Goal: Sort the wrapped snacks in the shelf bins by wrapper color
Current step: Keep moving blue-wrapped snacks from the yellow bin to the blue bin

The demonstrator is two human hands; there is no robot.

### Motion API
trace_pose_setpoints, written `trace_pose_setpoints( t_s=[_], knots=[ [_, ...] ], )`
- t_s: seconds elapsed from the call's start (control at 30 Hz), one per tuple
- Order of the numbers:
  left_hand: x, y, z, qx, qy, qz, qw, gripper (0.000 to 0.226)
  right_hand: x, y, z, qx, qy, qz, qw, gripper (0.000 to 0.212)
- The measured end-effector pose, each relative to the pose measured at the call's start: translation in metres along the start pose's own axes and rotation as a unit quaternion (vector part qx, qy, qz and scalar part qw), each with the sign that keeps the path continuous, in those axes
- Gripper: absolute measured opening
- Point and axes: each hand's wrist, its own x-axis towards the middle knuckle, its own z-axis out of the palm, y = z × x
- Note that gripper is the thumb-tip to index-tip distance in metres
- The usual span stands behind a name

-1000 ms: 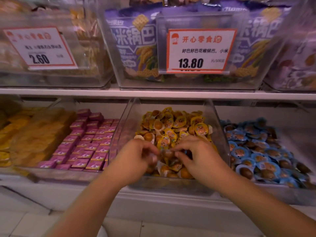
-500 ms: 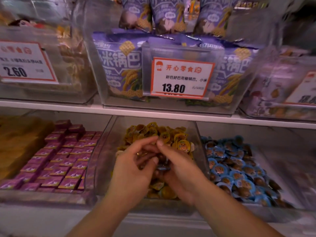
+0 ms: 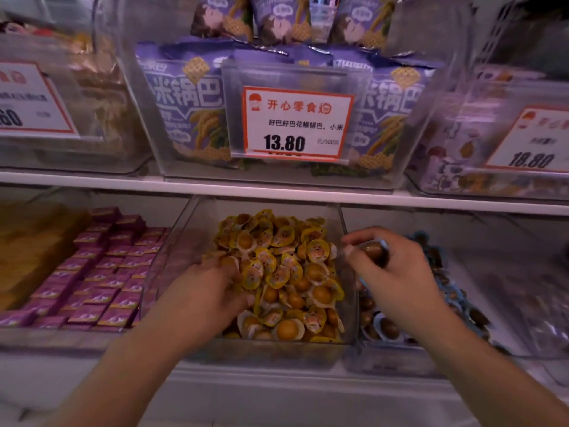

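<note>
Head view: a shelf with clear bins of snacks.
Left hand (image 3: 204, 298): lies in the yellow snacks (image 3: 286, 272) in the middle bin (image 3: 349, 303); fingers hidden, grip cannot be told.
Right hand (image 3: 397, 282): pinches a brown snack with a blue wrapper (image 3: 372, 251) over the blue snacks (image 3: 381, 328) in the next bin.
Far left: purple packs (image 3: 101, 282).

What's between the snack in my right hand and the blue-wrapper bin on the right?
Nothing visible. The right hand pinches the blue-wrapped snack just past the clear wall, already over the open-topped blue bin, with only blue-wrapped snacks beneath.
</note>
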Motion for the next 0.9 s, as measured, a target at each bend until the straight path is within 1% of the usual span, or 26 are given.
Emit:
trace_pose_setpoints(
  t_s=[0.07,0.1,0.13,0.2,0.23,0.27,0.3,0.33,0.37,0.4,0.43,0.47,0.5,0.57,0.6,0.63,0.67,0.7,0.73,0.77,0.8,0.83,0.9],
  knots=[
    [-0.005,-0.002,-0.004,0.019,-0.072,-0.033,0.997,0.04,0.004,0.01,-0.009,-0.006,0.023,-0.004,1.0,0.011],
    [-0.006,-0.003,-0.005,0.018,-0.105,-0.047,0.993,0.039,0.008,0.014,-0.015,0.003,0.017,0.018,1.0,0.012],
    [-0.006,-0.002,-0.006,0.009,-0.129,-0.058,0.99,0.038,0.012,0.018,-0.021,0.011,-0.01,0.055,0.998,0.015],
    [-0.005,0.0,-0.008,-0.005,-0.159,-0.074,0.984,0.036,0.016,0.027,-0.031,0.025,-0.085,0.158,0.984,0.034],
    [-0.004,0.0,-0.01,-0.002,-0.171,-0.078,0.982,0.033,0.016,0.033,-0.035,0.038,-0.084,0.192,0.977,0.043],
    [-0.003,0.0,-0.011,-0.002,-0.179,-0.08,0.981,0.029,0.018,0.04,-0.039,0.045,-0.038,0.196,0.979,0.046],
    [-0.002,0.0,-0.011,-0.017,-0.184,-0.082,0.979,0.026,0.019,0.044,-0.042,0.04,0.028,0.177,0.983,0.043],
    [-0.002,0.0,-0.01,-0.062,-0.19,-0.088,0.976,0.027,0.019,0.045,-0.044,0.033,0.089,0.146,0.985,0.038],
    [-0.002,0.002,-0.008,-0.131,-0.192,-0.091,0.968,0.029,0.018,0.043,-0.044,0.032,0.129,0.107,0.985,0.035],
    [-0.002,0.005,-0.009,-0.198,-0.187,-0.09,0.958,0.032,0.017,0.038,-0.041,0.042,0.148,0.065,0.986,0.032],
    [-0.004,0.008,-0.01,-0.247,-0.171,-0.089,0.95,0.034,0.015,0.032,-0.036,0.052,0.149,0.025,0.987,0.031],
    [-0.005,0.01,-0.011,-0.278,-0.141,-0.09,0.946,0.035,0.011,0.024,-0.028,0.052,0.141,-0.017,0.988,0.03],
    [-0.006,0.009,-0.011,-0.288,-0.102,-0.086,0.948,0.037,0.006,0.015,-0.018,0.043,0.126,-0.062,0.989,0.03],
    [-0.007,0.005,-0.012,-0.249,-0.036,-0.057,0.966,0.042,-0.002,-0.003,0.006,0.004,0.07,-0.149,0.986,0.029],
    [-0.009,0.003,-0.012,-0.231,-0.027,-0.05,0.971,0.043,-0.005,-0.011,0.021,-0.019,0.024,-0.181,0.983,0.028],
    [-0.01,0.0,-0.012,-0.213,-0.035,-0.042,0.976,0.043,-0.007,-0.017,0.036,-0.04,-0.045,-0.197,0.979,0.027],
    [-0.012,-0.004,-0.01,-0.186,-0.06,-0.033,0.98,0.04,-0.008,-0.023,0.053,-0.064,-0.137,-0.191,0.97,0.025],
    [-0.013,-0.005,-0.008,-0.155,-0.092,-0.026,0.983,0.033,-0.009,-0.027,0.069,-0.09,-0.239,-0.17,0.952,0.024],
    [-0.012,-0.008,-0.007,-0.127,-0.123,-0.022,0.984,0.024,-0.009,-0.029,0.082,-0.117,-0.334,-0.143,0.924,0.026],
    [-0.01,-0.009,-0.007,-0.108,-0.15,-0.019,0.983,0.018,-0.009,-0.027,0.092,-0.145,-0.402,-0.125,0.895,0.03],
    [-0.008,-0.009,-0.008,-0.097,-0.173,-0.02,0.98,0.018,-0.007,-0.024,0.098,-0.176,-0.445,-0.116,0.87,0.032],
    [-0.005,-0.009,-0.008,-0.097,-0.193,-0.025,0.976,0.02,-0.005,-0.02,0.101,-0.204,-0.468,-0.113,0.852,0.032],
    [0.001,-0.009,-0.008,-0.109,-0.219,-0.046,0.968,0.025,0.0,-0.013,0.101,-0.241,-0.473,-0.096,0.842,0.03]
  ],
)
